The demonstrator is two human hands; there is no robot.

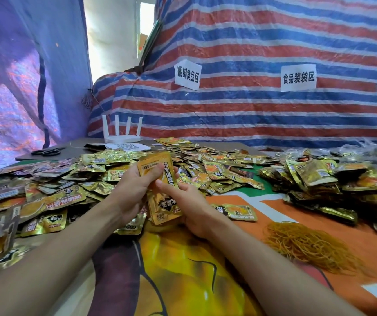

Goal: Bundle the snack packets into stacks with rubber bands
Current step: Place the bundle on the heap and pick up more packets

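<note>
Snack packets of glossy orange-and-gold foil (161, 190) stand on end as a small sheaf between our two hands, just above the cloth-covered counter (274, 208) and in front of the loose heap (68, 197) of the same kind. We judge them light, thin and slippery, apt to fan apart, so the hold belongs on the long edges, squeezing the faces flat. Our left hand (132, 190) curls round the upper left edge, thumb over the front. Our right hand (194, 208) grips the lower right side, forefinger laid across the face. Both forearms reach forward, wrists low. The tangled pile of tan rubber bands (308, 245) lies well apart to the right.
</note>
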